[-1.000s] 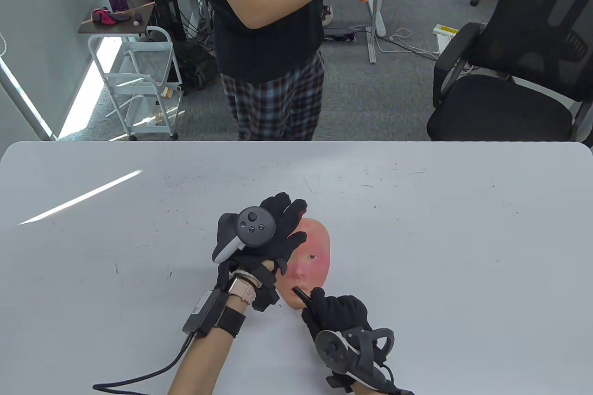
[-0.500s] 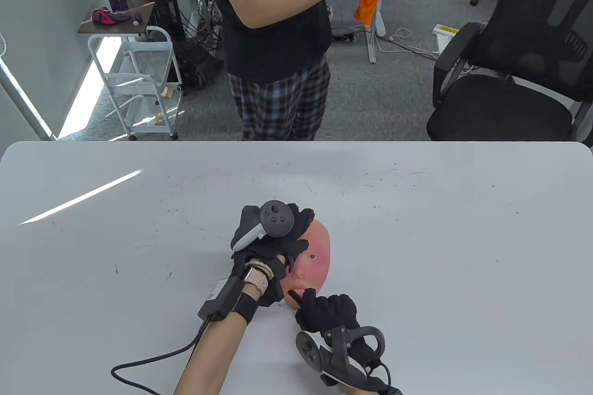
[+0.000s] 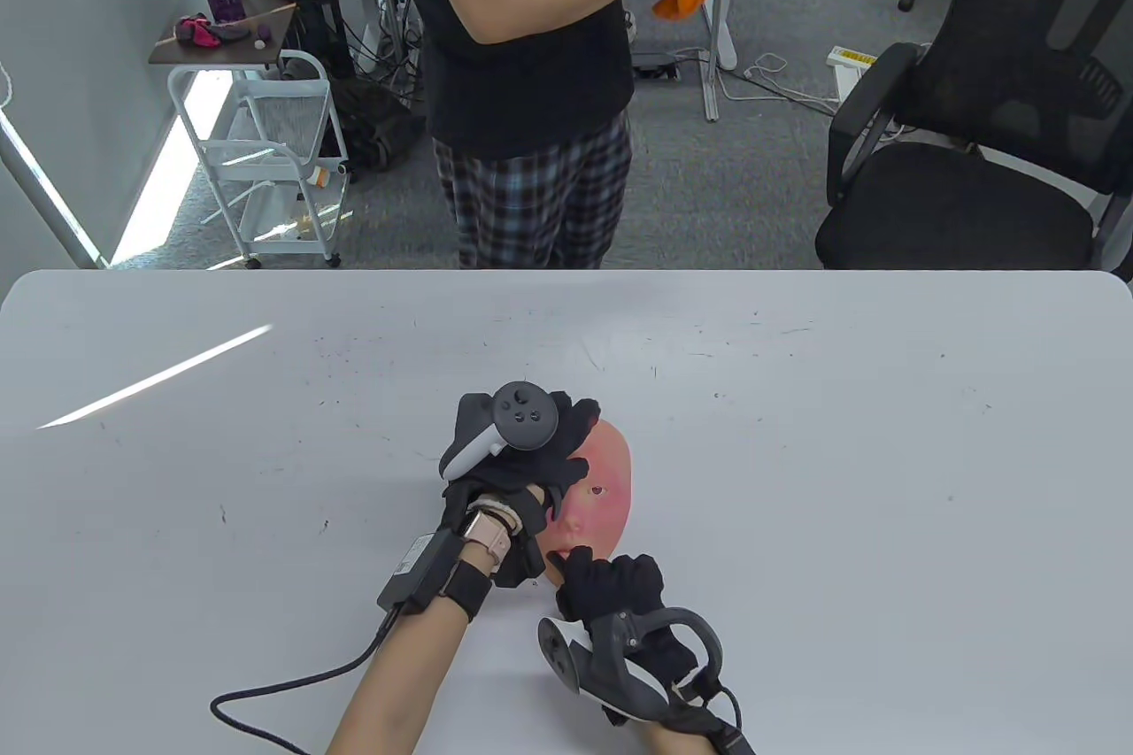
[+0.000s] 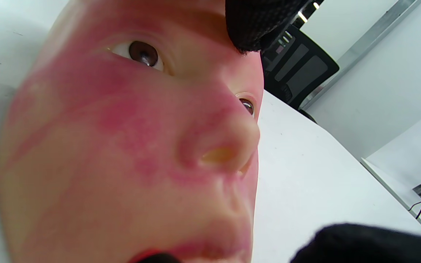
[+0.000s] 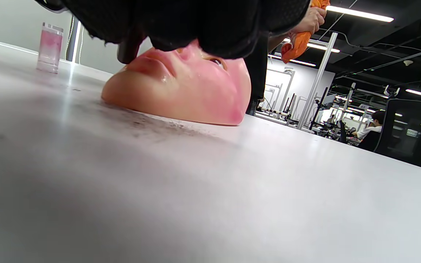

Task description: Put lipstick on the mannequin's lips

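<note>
Lying face-up on the white bench (image 3: 797, 436), the mannequin face (image 3: 602, 489) sits near the front edge, its cheeks stained pink. The left hand (image 3: 522, 454) rests on its forehead, fingers (image 4: 258, 22) spread over the brow. The right hand (image 3: 615, 587) hovers at the chin, fingers curled together around a dark lipstick (image 5: 128, 47) whose tip meets the lips (image 4: 210, 244). A clear pink-tinted cup (image 5: 49, 47) stands on the bench beyond the chin
</note>
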